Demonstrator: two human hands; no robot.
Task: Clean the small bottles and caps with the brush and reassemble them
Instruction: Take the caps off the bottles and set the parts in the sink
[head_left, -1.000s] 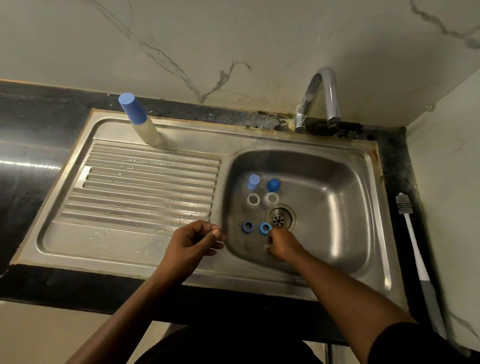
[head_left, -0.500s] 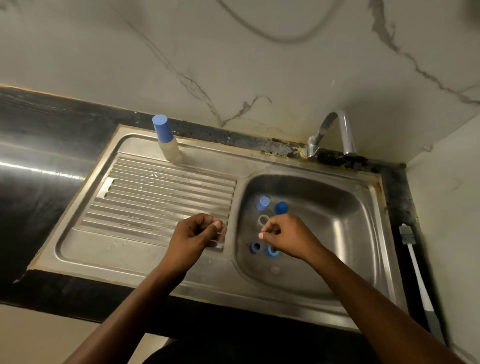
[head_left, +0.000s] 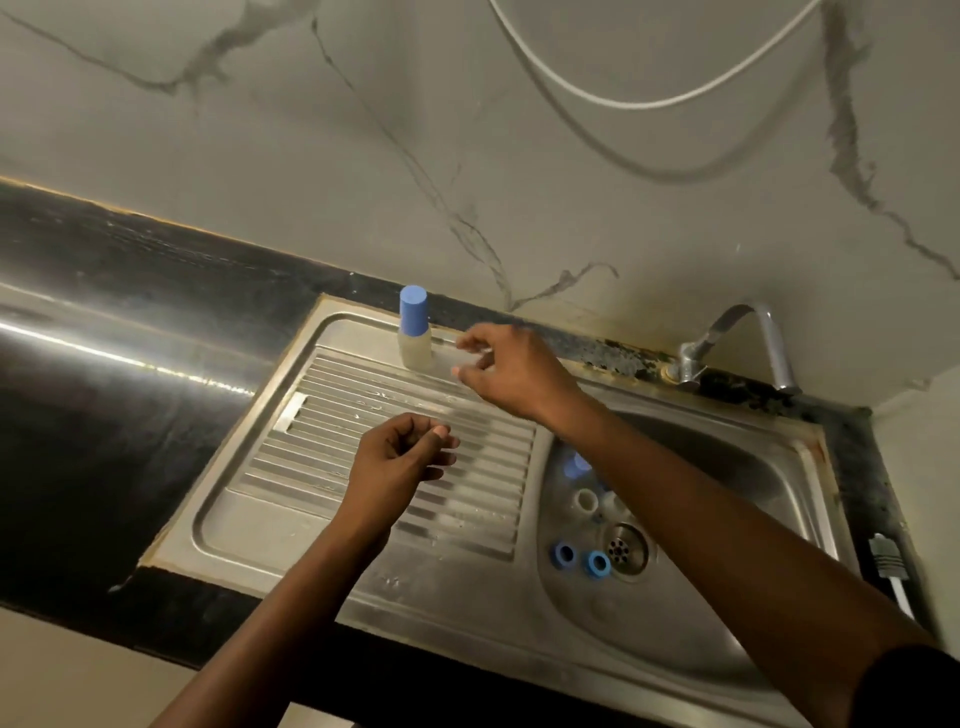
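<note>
Loose parts lie on the floor of the sink basin (head_left: 737, 525), near the drain (head_left: 627, 548). Two blue ring caps (head_left: 563, 555) sit just left of the drain, close beside each other. Beyond them stand a white bottle piece (head_left: 586, 500) with its opening up and a pale blue cap (head_left: 576, 464). A second white piece (head_left: 613, 502) next to the first is partly covered by the right forearm.

One assembled bottle (head_left: 414, 332), with a clear body and a tall blue cap, stands upright at the back edge of the ribbed drainboard (head_left: 332, 447), well apart from the loose parts.

The right hand (head_left: 511, 371) is over the back of the drainboard, just right of the assembled bottle and not touching it. Its thumb and forefinger are spread apart, and the hand is blurred.

The left hand (head_left: 400, 457) is above the middle of the drainboard. Its fingers are curled into the palm and the thumb rests against the forefinger. Whether anything lies inside the curl cannot be told.

The brush (head_left: 889, 569) lies on the dark counter (head_left: 104, 415) at the right rim of the sink, bristle end pointing away from the person.

The tap (head_left: 737, 338) rises behind the basin against a marbled wall (head_left: 571, 182). A white cord (head_left: 623, 101) hangs across the wall.
</note>
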